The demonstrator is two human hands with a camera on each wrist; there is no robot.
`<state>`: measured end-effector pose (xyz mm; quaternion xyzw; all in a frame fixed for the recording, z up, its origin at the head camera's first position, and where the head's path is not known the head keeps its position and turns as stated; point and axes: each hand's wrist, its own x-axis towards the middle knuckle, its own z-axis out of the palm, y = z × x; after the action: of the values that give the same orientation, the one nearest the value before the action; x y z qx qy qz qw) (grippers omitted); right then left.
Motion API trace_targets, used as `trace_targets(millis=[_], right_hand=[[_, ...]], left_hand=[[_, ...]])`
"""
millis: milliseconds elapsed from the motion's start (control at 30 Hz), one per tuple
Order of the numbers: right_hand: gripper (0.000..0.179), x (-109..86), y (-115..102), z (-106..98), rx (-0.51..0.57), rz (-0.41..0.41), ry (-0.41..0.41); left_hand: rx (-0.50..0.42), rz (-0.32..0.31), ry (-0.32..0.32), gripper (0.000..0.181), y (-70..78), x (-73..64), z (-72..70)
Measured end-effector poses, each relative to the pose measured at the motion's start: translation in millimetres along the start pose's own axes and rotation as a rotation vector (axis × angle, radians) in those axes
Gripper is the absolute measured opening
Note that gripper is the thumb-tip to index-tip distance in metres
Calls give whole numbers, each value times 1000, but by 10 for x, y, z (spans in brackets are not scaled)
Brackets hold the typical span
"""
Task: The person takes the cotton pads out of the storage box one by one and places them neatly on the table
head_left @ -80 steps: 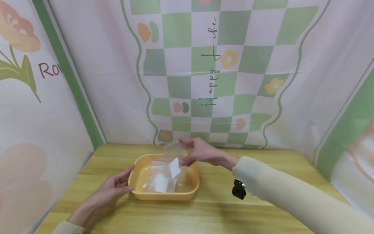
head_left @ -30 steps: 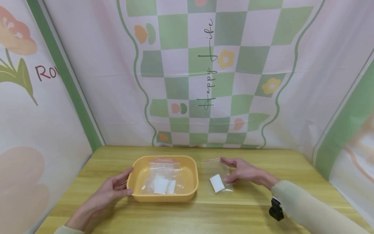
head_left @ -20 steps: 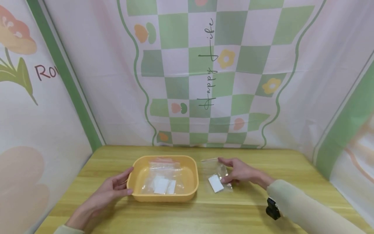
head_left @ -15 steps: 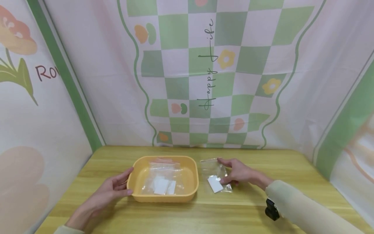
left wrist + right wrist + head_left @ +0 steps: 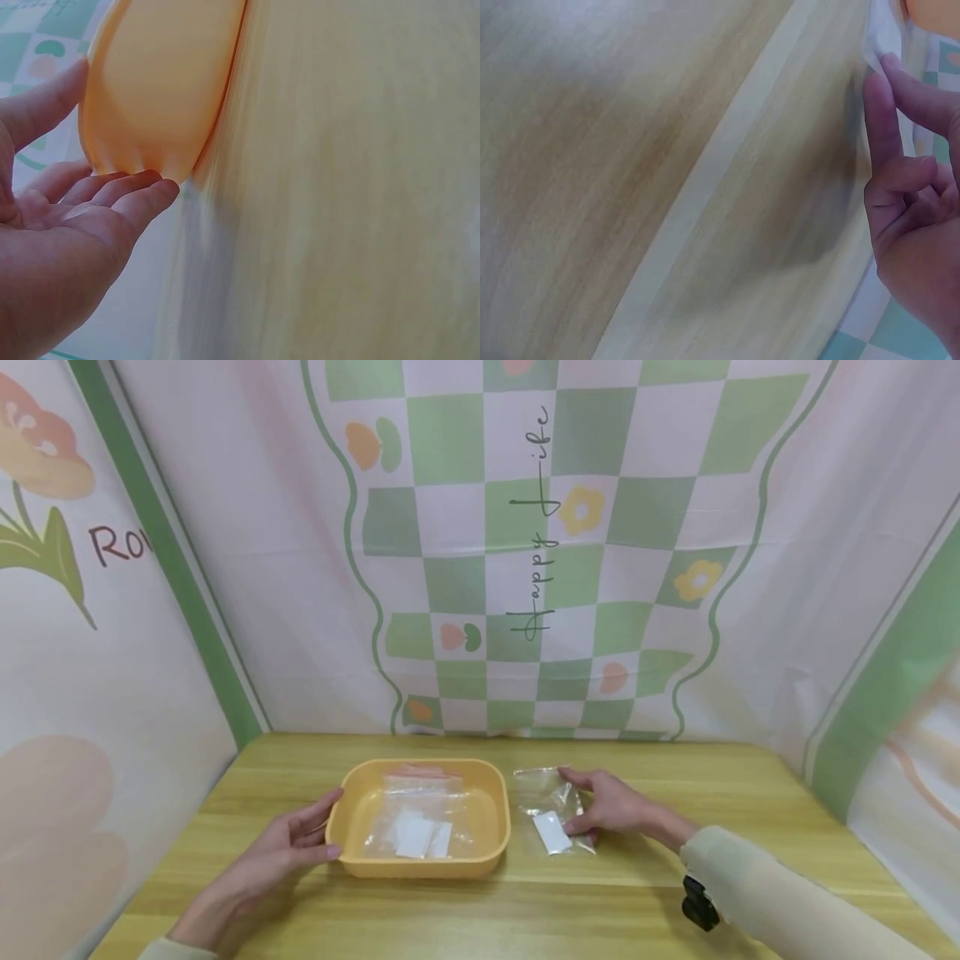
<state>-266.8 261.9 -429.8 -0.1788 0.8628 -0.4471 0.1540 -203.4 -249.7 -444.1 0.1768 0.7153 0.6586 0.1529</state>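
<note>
In the head view, a yellow plastic basin (image 5: 352, 864) stands on the wooden table. Inside lie clear zip bags (image 5: 423, 785) with white rectangular pieces (image 5: 412, 837) in them. My left hand (image 5: 281, 852) holds the basin's left end; the left wrist view shows its fingertips pressed to the outer wall. To the right of the basin, a separate clear zip bag (image 5: 536, 789) holds one white rectangle (image 5: 551, 832). My right hand (image 5: 615, 803) pinches this bag along its right side. In the right wrist view, thumb and finger (image 5: 883, 112) meet at the bag's edge.
The wooden table (image 5: 420, 918) runs to a fabric backdrop (image 5: 517, 568) with green checks and flowers. A printed side panel (image 5: 112, 693) rises at the left. A black device (image 5: 700, 903) is on my right wrist.
My right hand has lifted one zip bag out of the basin and brought it to the table on the right. Since then the bag has shifted slightly left. My left hand stays at the basin.
</note>
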Motion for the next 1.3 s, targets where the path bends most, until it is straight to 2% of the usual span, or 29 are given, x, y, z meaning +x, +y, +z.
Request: trace_targets(millis=[267, 467, 700, 1033, 1167, 1300], right_hand=[[103, -17, -20, 18, -27, 22, 31], [102, -22, -26, 6, -77, 19, 50], [103, -17, -10, -18, -90, 8, 46], [101, -4, 19, -72, -97, 37, 45], [94, -1, 13, -135, -127, 45, 58], [72, -14, -148, -184, -156, 38, 98]], left_hand=[[0, -1, -2, 87, 17, 0, -3], [7, -35, 16, 88, 13, 3, 8], [16, -44, 21, 89, 18, -1, 11], [18, -36, 14, 89, 10, 4, 8], [22, -29, 13, 89, 7, 3, 2], [20, -19, 7, 89, -1, 2, -5]])
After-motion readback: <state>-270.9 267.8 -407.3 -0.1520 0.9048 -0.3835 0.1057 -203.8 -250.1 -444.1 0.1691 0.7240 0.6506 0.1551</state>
